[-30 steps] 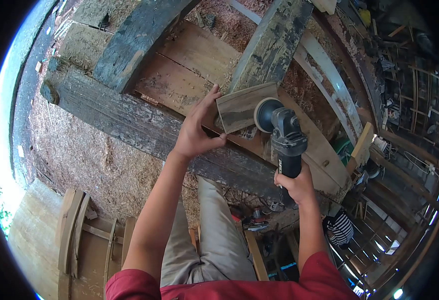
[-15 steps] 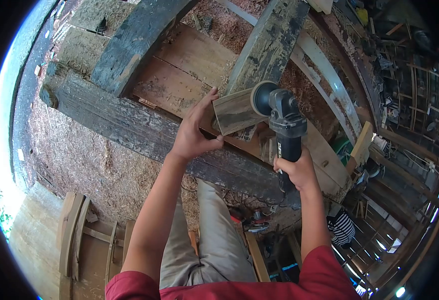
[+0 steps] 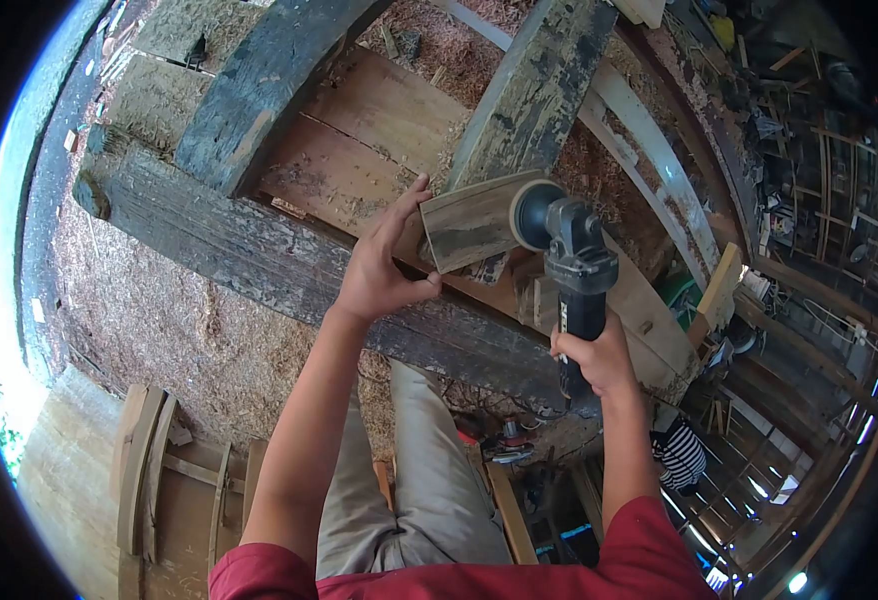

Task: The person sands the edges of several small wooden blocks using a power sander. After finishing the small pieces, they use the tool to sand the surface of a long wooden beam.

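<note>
Left hand [image 3: 379,275] pinching small wood block [image 3: 469,225]; right hand [image 3: 589,355] clenched on angle grinder [image 3: 571,270], disc at block's right end. Kickback risk: block unclamped, fingers [image 3: 404,210] near disc.

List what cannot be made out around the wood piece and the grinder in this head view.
- Grinder disc face: turned toward the wood piece, abrasive side unseen.
- Grinder rear and cord: covered by the right hand.
- Left hand palm and contact under the piece: hidden.
- Items on the ground below: too small.
</note>
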A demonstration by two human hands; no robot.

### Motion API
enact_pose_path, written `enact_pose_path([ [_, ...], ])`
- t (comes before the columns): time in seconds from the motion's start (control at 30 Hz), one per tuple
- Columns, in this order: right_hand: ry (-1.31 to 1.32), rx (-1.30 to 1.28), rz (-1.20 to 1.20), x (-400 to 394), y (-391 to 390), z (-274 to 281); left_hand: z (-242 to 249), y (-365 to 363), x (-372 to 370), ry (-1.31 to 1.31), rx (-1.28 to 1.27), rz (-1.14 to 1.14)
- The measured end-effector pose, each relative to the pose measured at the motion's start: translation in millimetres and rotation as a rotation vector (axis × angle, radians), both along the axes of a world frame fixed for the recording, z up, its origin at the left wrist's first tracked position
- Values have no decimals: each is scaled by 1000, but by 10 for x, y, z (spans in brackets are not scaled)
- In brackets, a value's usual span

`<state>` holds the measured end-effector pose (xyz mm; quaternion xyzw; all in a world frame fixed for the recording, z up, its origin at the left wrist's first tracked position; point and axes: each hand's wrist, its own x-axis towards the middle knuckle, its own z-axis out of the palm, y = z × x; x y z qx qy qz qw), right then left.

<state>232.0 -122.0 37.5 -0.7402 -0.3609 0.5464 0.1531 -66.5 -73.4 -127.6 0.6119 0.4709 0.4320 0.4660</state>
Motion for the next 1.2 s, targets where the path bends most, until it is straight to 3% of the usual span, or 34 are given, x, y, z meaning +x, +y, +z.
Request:
enact_pose_path([
  [0.2, -33, 1, -5, 25, -230, -30, 34, 10, -8, 44, 4, 7],
  [0.57, 48, 5, 11, -146, 146, -58, 14, 2, -23, 31, -11, -4],
  [1.2, -58, -23, 192, -564, -22, -102, -97, -40, -29, -289, -116, -56],
])
